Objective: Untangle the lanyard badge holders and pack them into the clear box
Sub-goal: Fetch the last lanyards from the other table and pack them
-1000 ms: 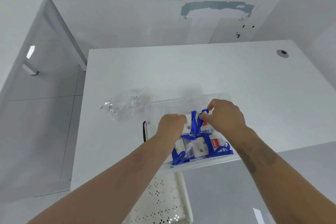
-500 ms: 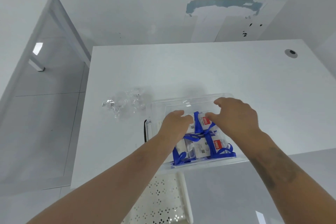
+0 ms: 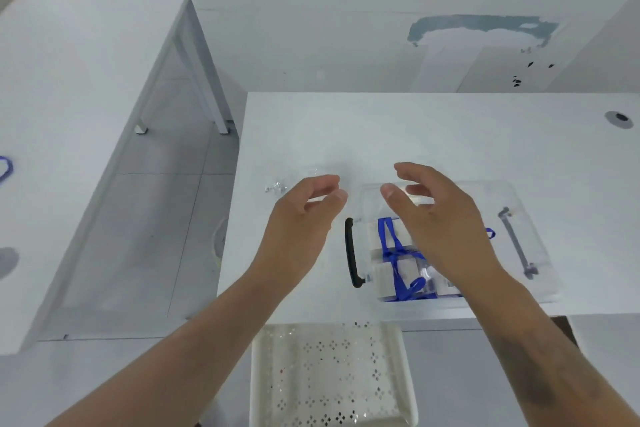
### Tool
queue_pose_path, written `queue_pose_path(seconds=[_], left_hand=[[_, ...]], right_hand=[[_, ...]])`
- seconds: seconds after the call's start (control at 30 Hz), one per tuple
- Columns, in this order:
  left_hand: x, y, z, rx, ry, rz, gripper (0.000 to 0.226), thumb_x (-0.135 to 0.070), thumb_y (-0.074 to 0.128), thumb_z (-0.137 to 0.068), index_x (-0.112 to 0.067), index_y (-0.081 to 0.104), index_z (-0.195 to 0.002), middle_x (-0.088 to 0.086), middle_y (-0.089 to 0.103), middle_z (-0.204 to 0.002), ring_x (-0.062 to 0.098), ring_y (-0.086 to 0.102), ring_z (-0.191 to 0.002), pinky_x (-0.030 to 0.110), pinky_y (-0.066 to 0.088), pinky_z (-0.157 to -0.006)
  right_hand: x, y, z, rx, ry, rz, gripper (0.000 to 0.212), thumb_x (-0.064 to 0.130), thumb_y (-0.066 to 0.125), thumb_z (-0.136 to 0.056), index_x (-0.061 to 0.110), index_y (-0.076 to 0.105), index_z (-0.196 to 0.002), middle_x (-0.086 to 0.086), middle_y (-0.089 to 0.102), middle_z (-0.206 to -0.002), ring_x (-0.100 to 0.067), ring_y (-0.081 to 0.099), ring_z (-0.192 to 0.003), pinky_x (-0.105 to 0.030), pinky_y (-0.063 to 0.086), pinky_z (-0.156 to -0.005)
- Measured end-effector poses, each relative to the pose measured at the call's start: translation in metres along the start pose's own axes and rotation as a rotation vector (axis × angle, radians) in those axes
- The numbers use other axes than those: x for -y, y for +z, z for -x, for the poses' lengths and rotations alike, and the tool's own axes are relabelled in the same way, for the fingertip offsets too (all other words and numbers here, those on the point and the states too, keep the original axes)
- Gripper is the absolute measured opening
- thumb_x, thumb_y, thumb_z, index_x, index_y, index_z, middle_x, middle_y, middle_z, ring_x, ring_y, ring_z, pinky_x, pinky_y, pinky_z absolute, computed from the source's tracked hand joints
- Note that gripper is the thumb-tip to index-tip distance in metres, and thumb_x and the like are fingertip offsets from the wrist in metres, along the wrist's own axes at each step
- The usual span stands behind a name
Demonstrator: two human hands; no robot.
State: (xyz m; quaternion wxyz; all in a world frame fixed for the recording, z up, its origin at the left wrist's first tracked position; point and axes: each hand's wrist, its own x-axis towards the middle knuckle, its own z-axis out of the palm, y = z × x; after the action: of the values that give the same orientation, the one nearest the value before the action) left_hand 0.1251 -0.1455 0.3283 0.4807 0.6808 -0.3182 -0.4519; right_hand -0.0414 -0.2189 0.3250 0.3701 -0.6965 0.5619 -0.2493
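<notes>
Clear box [image 3: 533, 218] on the white table [image 3: 450, 135], near its front edge, at about 3 o'clock of frame centre, with a black handle [image 3: 351, 253] on its 9 o'clock end and a grey one [image 3: 516, 243] toward 3 o'clock. Inside, lanyard badge holders [image 3: 398, 267] lying flat, blue straps crossed over the cards. Right hand [image 3: 440, 218] above the box, fingers spread and relaxed, holding nothing. Left hand [image 3: 298, 229] at 9 o'clock of the box, above bare table, fingers loosely curved and apart, empty. Crumpled clear plastic wrap [image 3: 277, 187] at 11 o'clock of the left hand. Perforated white chair seat [image 3: 329, 374] at 6 o'clock, below the table edge.
</notes>
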Motion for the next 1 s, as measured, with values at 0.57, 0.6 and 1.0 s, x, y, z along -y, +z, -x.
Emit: queue_pose_path(seconds=[0.57,0.6,1.0], left_hand=[[0.062,-0.31,0.036,0.023,0.044,-0.081,0.03,-0.033,0.058,-0.095,-0.034,0.059,-0.125,-0.021,0.061,-0.12,-0.008,0.058,-0.107,0.012,0.049,-0.079],[0.063,-0.321,0.037,0.024,0.049,-0.086,0.032,-0.034,0.058,-0.095,-0.033,0.059,-0.127,-0.021,0.061,-0.12,-0.01,0.057,-0.106,0.01,0.048,-0.079],[0.078,-0.367,0.051,-0.046,0.049,-0.121,0.034,-0.038,0.059,-0.094,-0.035,0.058,-0.128,-0.02,0.06,-0.125,-0.011,0.058,-0.106,0.031,0.049,-0.099]], right_hand=[[0.159,0.236,0.111,0.066,0.077,-0.185,0.044,0.052,0.056,-0.09,0.045,0.049,-0.133,0.029,0.051,-0.132,0.012,0.049,-0.116,-0.013,0.041,-0.083],[0.166,0.245,0.115,0.071,0.076,-0.186,0.045,0.052,0.056,-0.09,0.045,0.048,-0.134,0.03,0.05,-0.133,0.012,0.049,-0.117,-0.014,0.041,-0.084],[0.195,0.287,0.127,0.156,0.039,-0.193,0.05,0.053,0.053,-0.091,0.042,0.043,-0.139,0.026,0.05,-0.134,0.01,0.048,-0.12,-0.012,0.038,-0.086]])
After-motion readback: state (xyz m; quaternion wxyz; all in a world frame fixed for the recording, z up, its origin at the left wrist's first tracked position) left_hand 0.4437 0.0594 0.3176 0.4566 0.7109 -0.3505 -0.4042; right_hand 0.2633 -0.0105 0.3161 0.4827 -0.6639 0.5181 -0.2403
